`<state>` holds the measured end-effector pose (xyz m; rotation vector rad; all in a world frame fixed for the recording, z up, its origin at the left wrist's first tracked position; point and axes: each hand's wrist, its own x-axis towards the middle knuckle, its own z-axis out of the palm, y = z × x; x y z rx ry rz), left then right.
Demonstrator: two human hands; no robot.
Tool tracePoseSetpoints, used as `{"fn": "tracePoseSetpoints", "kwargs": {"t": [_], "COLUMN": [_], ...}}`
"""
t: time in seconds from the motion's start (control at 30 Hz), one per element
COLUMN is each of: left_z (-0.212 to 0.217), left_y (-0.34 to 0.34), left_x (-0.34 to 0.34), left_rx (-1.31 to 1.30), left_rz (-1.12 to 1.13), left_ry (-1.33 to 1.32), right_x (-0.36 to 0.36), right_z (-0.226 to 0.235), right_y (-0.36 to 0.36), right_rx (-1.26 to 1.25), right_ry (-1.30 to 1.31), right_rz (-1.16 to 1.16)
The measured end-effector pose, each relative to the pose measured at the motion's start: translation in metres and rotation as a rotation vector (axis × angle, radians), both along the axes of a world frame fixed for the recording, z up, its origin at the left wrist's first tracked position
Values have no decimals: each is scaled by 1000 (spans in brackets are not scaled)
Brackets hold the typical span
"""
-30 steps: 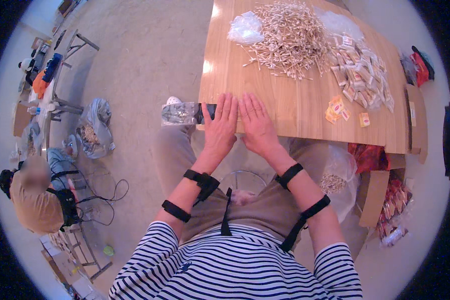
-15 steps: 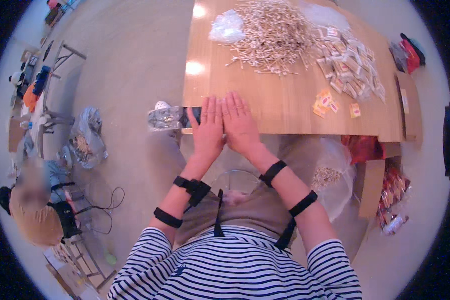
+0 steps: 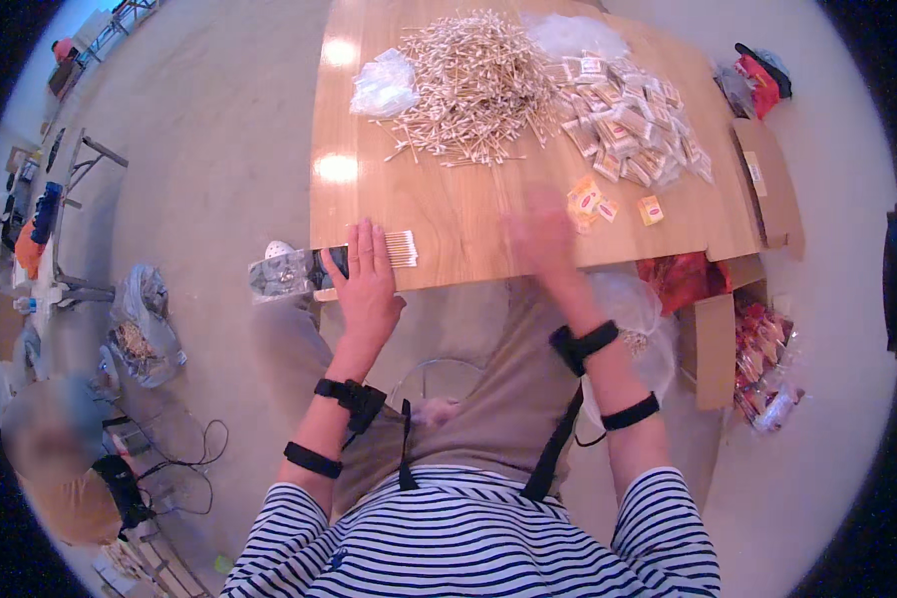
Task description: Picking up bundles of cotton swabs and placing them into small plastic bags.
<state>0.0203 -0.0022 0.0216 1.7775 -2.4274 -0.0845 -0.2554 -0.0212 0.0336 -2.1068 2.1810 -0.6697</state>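
My left hand (image 3: 369,284) lies flat on a row of cotton swabs (image 3: 403,249) at the table's near edge, fingers stretched out. The tips of the swabs stick out to the right of the fingers. Left of that hand, a clear plastic packet (image 3: 280,276) with a dark part juts past the table corner. My right hand (image 3: 543,239), smeared by motion, hovers over the near edge further right; its fingers cannot be made out. Just beyond it lie several orange-and-white cards (image 3: 590,205), with one card (image 3: 651,210) apart from the rest.
A big heap of loose cotton swabs (image 3: 473,90) covers the far middle of the table (image 3: 448,214). Filled small packets (image 3: 638,125) are piled to its right, and clear plastic bags (image 3: 384,85) to its left. Cardboard boxes (image 3: 710,349) stand at the right. A person (image 3: 65,468) sits at lower left.
My hands were side by side on the swabs; the right has moved away to the right toward the cards. The left stays, and the swab row is now exposed. The view has shifted.
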Motion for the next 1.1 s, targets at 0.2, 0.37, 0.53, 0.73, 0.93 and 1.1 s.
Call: {"fn": "tracePoseSetpoints", "kwargs": {"t": [0.2,0.37,0.53,0.73,0.93,1.1], "left_z": [0,-9,-7,-1,-2,-3], "left_y": [-3,-4,-4,-3,-3,-3], "left_x": [-4,-3,-4,-4,-3,-3], "left_rx": [-8,-14,-4,13,1,20], "left_rz": [-32,-7,-2,-13,-22,-16], "left_ry": [24,25,22,30,45,43], "right_x": [-128,-131,-117,-127,-132,-113], "right_z": [-5,-15,-14,-29,-33,-18], "right_y": [-1,-6,-10,-12,-15,-17], "right_rx": [-32,58,126,101,8,-3], "right_ry": [53,-35,-119,-204,-223,-163], "right_rz": [-493,-442,-396,-461,-435,-398]}}
